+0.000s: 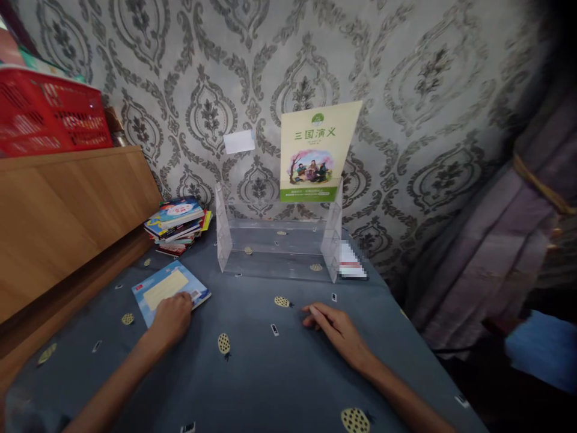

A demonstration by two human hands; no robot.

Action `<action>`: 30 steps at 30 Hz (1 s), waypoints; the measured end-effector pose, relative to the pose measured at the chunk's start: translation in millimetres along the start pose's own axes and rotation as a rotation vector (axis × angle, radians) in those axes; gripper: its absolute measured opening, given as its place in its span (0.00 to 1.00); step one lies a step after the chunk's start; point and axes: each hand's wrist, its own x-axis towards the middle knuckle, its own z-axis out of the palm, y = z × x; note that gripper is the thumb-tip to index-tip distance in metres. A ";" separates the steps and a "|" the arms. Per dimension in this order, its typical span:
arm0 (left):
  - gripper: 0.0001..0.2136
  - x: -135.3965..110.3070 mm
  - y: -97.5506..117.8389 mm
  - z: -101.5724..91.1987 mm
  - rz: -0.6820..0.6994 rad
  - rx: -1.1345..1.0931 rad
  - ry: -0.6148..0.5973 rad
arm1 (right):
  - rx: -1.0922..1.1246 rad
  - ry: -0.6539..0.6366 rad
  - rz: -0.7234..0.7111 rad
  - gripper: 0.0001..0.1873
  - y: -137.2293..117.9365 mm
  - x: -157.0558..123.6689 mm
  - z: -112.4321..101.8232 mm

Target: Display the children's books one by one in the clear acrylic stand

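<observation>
My left hand (172, 317) rests with curled fingers on the near edge of a thin blue book (169, 290) that lies flat on the blue patterned bedsheet (270, 373). To the right, my right hand (331, 323) lies on the sheet with fingers stretched out, holding nothing. Beyond both hands stands a clear acrylic book rack (277, 243). A yellow-green book (315, 151) stands upright in its right end, leaning against the wall.
A stack of colourful books (178, 225) lies at the back left beside a wooden headboard (58, 216). A red plastic basket (47, 114) sits on top of it. A purple curtain (496, 258) hangs at the right, past the bed's edge.
</observation>
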 end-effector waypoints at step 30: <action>0.28 6.6 -55.6 0.6 0.075 -0.486 -0.237 | -0.026 0.004 -0.043 0.29 -0.9 0.1 1.9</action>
